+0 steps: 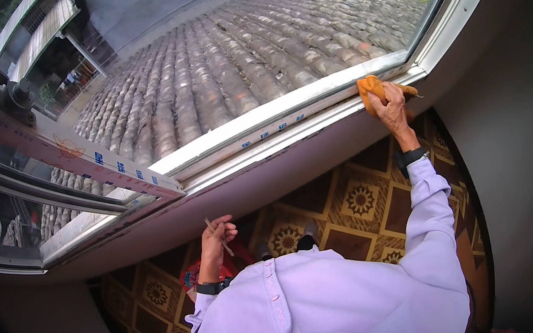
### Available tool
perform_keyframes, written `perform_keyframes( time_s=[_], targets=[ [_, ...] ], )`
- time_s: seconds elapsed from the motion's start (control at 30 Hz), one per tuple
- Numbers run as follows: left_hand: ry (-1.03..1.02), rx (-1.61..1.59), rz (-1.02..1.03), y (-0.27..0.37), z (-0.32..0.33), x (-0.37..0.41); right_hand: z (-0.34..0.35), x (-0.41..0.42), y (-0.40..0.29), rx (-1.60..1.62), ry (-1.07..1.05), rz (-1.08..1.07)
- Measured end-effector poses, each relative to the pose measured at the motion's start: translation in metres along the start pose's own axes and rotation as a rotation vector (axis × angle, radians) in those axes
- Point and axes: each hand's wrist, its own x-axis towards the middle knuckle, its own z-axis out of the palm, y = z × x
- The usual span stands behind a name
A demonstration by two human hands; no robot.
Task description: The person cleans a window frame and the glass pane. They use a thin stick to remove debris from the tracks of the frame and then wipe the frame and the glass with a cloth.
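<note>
My right hand [393, 107] grips an orange cloth [372, 85] and presses it on the window's bottom track [326, 112], close to the right corner of the frame. The cloth bunches out on both sides of the fingers. Lower down and to the left, my left hand [219, 236] holds a thin stick [230, 249] between thumb and fingers, in front of the wall below the window. Printed film covers parts of the aluminium frame, and the sash bar [72, 146] at the left carries the same kind of film with writing.
A dark latch [15, 100] sits on the sash bar. Glass panes stand at the left. Beyond the opening lies a tiled roof [238, 72]. Below me are a patterned floor [360, 199] and a red item [191, 275], partly hidden by my left arm.
</note>
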Motion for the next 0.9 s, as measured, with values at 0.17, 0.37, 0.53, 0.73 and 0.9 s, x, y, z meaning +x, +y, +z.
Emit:
perform_keyframes(
  time_s=[0.17, 0.37, 0.53, 0.73, 0.9],
  targets=[
    [-0.067, 0.028, -0.026, -0.004, 0.014, 0.013, 0.044, -0.015, -0.103, 0.129, -0.117, -0.170],
    [-0.128, 0.049, -0.051, -0.010, 0.043, 0.035, 0.034, -0.032, -0.075, -0.008, -0.161, -0.147],
    [-0.157, 0.116, -0.062, -0.009, 0.082, 0.052, 0.021, -0.021, -0.023, -0.035, -0.147, -0.181],
    [-0.178, 0.175, -0.045, -0.016, 0.125, 0.065, -0.029, -0.019, 0.124, -0.289, -0.098, 0.047],
    [-0.203, 0.223, -0.091, -0.018, 0.166, 0.073, -0.083, 0.007, 0.195, -0.461, -0.283, 0.201]
  ],
)
